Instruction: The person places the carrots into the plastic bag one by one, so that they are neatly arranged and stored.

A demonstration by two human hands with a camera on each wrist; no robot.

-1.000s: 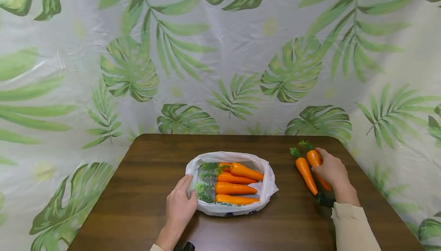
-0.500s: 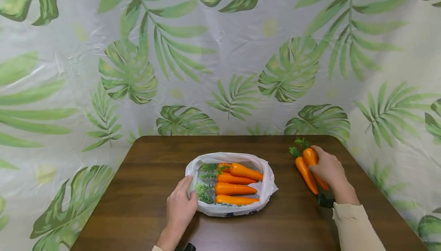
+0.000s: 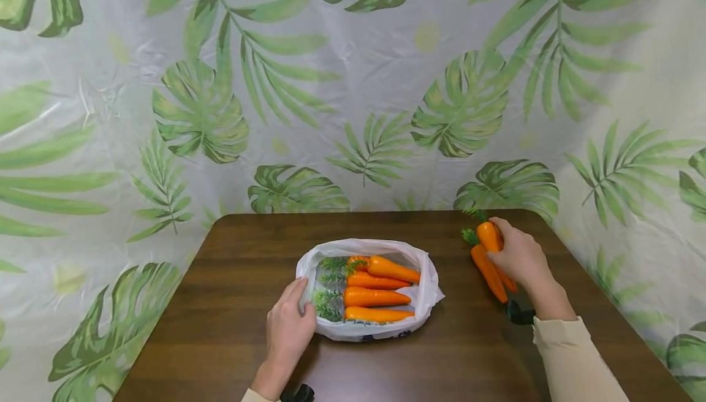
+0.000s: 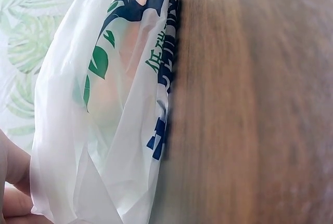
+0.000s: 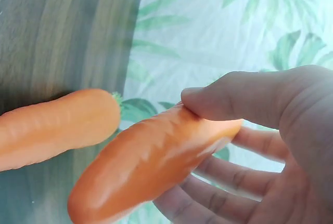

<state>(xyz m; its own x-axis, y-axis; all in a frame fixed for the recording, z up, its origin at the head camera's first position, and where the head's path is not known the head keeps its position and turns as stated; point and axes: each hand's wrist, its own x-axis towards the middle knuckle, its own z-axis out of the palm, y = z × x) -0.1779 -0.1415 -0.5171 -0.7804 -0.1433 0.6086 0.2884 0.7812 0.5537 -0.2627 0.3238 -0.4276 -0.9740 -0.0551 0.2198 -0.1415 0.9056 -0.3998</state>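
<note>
At the left end of an opened white plastic bag (image 3: 432, 292), my left hand (image 3: 289, 319) holds the rim. Inside the bag several orange carrots (image 3: 377, 297) with green tops lie side by side, tops toward the left. Over on the right side of the table, my right hand (image 3: 521, 258) grips a carrot (image 5: 140, 164) between thumb and fingers, near its thick end in the head view. A second carrot (image 3: 488, 272) lies on the table just left of it, partly overlapped by the held one. In the left wrist view the bag's printed side (image 4: 104, 130) hides most of my fingers.
The dark wooden table (image 3: 248, 249) ends at a rounded back edge before a leaf-patterned curtain (image 3: 380, 71). Its right edge slopes close past my right forearm. A black wrist device (image 3: 520, 313) sits under the right wrist, another (image 3: 298, 393) by the left.
My right hand has closed round the farther carrot and moved it slightly up and to the left, over the other carrot. The left hand stays at the bag, which keeps its place.
</note>
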